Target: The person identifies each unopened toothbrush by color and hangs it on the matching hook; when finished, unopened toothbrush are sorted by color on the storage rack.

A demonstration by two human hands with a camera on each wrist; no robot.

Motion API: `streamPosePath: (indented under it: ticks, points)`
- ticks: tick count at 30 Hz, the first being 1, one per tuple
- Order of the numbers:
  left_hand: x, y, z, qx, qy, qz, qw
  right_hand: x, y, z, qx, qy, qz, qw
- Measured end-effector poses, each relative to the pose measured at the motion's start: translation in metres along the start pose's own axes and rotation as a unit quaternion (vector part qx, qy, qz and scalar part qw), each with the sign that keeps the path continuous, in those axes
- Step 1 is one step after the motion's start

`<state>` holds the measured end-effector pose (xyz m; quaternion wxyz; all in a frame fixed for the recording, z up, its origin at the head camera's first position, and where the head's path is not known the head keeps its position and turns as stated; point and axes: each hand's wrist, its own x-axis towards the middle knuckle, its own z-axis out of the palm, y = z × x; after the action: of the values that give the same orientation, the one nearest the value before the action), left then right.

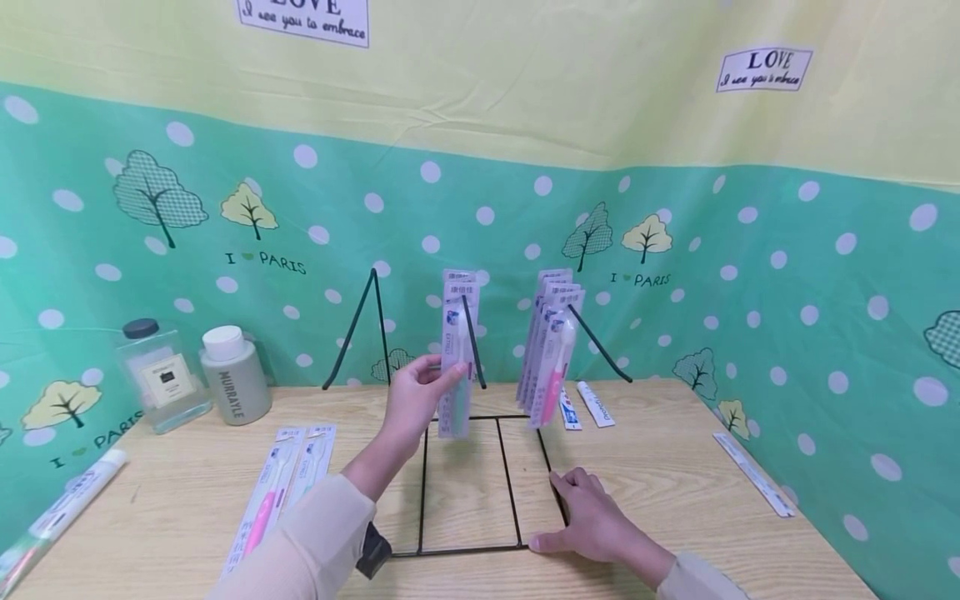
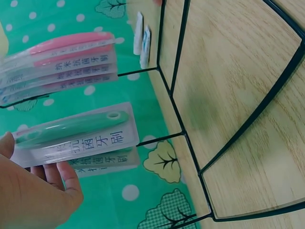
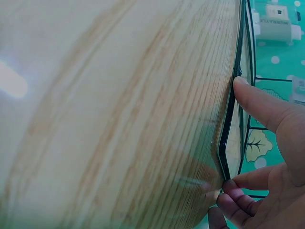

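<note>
My left hand (image 1: 411, 402) pinches a packaged green-handled toothbrush (image 1: 461, 329) between thumb and fingers. This pack hangs on the middle hook of a black wire display rack (image 1: 468, 550), with another similar pack behind it. In the left wrist view the thumb lies on the near face of the pack (image 2: 90, 133), and the other fingers are below it. My right hand (image 1: 588, 518) holds the front right corner of the rack's base, thumb on the front bar and fingers at the side bar. Several toothbrush packs (image 1: 553, 358), the front one pink, hang on the right hook.
The left hook (image 1: 351, 329) carries no pack. Two toothbrush packs (image 1: 270, 492) lie left of the rack, near a grey bottle (image 1: 238, 383) and a glass bottle (image 1: 167, 379). Small toothpaste tubes (image 1: 596, 406) lie behind right; a long narrow pack (image 1: 753, 475) lies far right.
</note>
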<state>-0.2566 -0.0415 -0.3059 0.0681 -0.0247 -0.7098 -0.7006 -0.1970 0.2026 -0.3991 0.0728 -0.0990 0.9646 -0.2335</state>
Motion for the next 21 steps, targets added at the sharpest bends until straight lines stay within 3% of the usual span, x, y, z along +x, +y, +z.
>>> streamPosePath:
  ticks: [12,21]
  points:
    - [0.003,-0.012,-0.008,0.017,0.019,0.008,0.9996,-0.002,-0.001,-0.001,0.004,0.001,-0.002,1.0]
    - [-0.006,-0.022,-0.036,0.074,-0.004,0.025,0.9969,-0.001,-0.001,0.0,0.0,-0.001,-0.003,1.0]
